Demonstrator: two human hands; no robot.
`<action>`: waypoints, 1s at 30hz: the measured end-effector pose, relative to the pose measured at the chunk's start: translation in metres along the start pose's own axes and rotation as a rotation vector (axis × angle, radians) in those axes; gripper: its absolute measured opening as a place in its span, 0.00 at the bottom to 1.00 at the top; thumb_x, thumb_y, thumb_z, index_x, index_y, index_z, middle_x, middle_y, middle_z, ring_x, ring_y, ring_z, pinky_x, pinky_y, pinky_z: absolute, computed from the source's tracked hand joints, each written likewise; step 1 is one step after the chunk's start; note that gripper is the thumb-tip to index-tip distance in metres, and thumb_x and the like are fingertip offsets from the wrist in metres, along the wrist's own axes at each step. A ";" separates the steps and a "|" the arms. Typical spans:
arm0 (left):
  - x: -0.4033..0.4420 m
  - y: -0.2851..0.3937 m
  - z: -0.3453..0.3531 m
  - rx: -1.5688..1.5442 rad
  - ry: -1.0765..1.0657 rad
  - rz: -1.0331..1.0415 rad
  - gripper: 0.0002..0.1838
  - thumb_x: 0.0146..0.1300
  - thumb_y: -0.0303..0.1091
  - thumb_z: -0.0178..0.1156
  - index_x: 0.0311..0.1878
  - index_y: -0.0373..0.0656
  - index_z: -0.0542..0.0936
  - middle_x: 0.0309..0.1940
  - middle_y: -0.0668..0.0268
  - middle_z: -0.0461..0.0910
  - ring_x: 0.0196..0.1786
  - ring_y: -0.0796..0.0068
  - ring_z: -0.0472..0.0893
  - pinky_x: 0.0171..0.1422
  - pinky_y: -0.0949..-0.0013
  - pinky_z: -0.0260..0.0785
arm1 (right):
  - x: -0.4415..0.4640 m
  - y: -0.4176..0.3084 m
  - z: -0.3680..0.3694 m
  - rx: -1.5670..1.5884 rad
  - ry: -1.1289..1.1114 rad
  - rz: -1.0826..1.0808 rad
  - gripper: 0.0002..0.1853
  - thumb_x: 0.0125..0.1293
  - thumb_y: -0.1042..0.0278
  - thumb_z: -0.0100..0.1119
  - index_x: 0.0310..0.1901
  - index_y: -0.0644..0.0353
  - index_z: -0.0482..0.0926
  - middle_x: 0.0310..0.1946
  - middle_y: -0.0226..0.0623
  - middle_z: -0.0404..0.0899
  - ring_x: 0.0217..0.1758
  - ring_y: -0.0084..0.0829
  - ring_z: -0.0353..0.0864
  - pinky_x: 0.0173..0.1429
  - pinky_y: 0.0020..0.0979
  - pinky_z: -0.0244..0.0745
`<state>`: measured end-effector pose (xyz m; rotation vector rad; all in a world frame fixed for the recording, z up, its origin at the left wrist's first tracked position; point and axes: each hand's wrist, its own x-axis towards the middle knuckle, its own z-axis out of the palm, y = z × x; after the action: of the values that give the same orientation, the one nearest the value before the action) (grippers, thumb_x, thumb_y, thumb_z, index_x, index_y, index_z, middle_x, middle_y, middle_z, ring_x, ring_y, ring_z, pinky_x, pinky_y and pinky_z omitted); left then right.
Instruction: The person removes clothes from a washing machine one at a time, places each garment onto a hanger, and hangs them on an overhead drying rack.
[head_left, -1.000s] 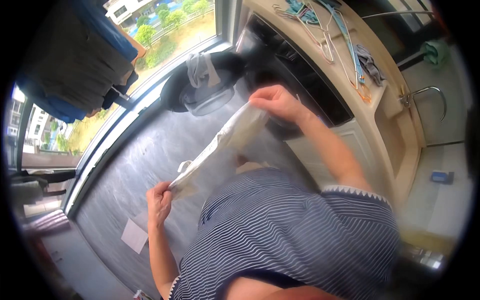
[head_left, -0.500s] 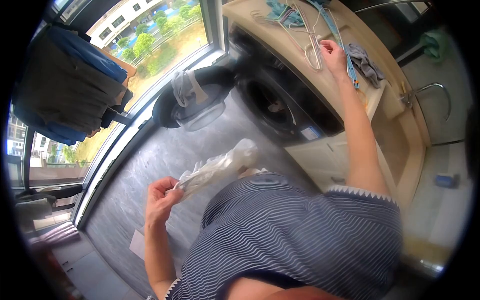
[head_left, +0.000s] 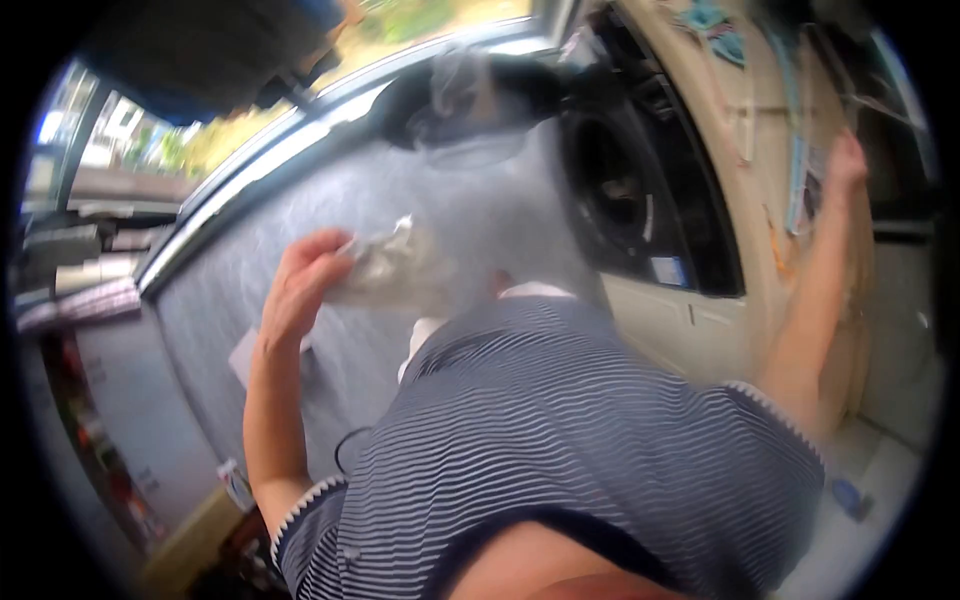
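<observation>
My left hand (head_left: 308, 275) is closed on one end of a crumpled white cloth (head_left: 390, 268), which hangs out to the right above the grey floor. At the far right, my right hand (head_left: 847, 160) is raised over the counter, blurred, with its fingers pressed together. A thin pale hanger (head_left: 850, 95) appears to rise from it. Beside that hand a blue hanger (head_left: 798, 180) lies on the beige counter (head_left: 765, 100).
A black front-loading washer (head_left: 615, 190) stands below the counter. Near the window is a dark basin (head_left: 400, 110) with grey cloth (head_left: 462, 85) on it. Dark clothes (head_left: 200, 50) hang at the upper left. A pale sheet (head_left: 243, 355) lies on the floor.
My right hand has let go of the white cloth, moved to the counter's hangers and swung further right with a hanger. My left hand still grips the cloth. The view has shifted.
</observation>
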<state>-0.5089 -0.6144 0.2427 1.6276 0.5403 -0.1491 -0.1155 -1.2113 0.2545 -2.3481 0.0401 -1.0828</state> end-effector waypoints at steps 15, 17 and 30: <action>-0.021 0.023 -0.053 0.060 -0.001 0.197 0.11 0.51 0.34 0.50 0.31 0.35 0.76 0.22 0.71 0.72 0.26 0.85 0.69 0.31 0.81 0.61 | -0.076 -0.353 -0.033 0.980 -0.388 0.242 0.15 0.62 0.67 0.49 0.18 0.56 0.62 0.13 0.25 0.54 0.15 0.18 0.52 0.19 0.21 0.49; -0.016 0.023 -0.065 0.054 -0.030 0.273 0.10 0.52 0.33 0.52 0.32 0.36 0.76 0.22 0.71 0.74 0.23 0.86 0.71 0.30 0.83 0.64 | -0.074 -0.350 0.001 1.216 -0.660 0.205 0.18 0.64 0.64 0.47 0.17 0.56 0.61 0.14 0.24 0.52 0.17 0.19 0.50 0.21 0.22 0.48; 0.017 0.042 -0.090 0.096 0.082 0.263 0.08 0.49 0.30 0.54 0.29 0.37 0.79 0.23 0.70 0.75 0.25 0.82 0.72 0.27 0.76 0.64 | -0.218 -0.462 0.101 2.226 -1.509 0.567 0.20 0.61 0.62 0.50 0.14 0.55 0.59 0.11 0.23 0.48 0.17 0.19 0.46 0.22 0.24 0.43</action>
<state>-0.4951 -0.5244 0.2869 1.7885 0.3808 0.0884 -0.2810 -0.7179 0.2767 -0.3528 -0.6091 0.9211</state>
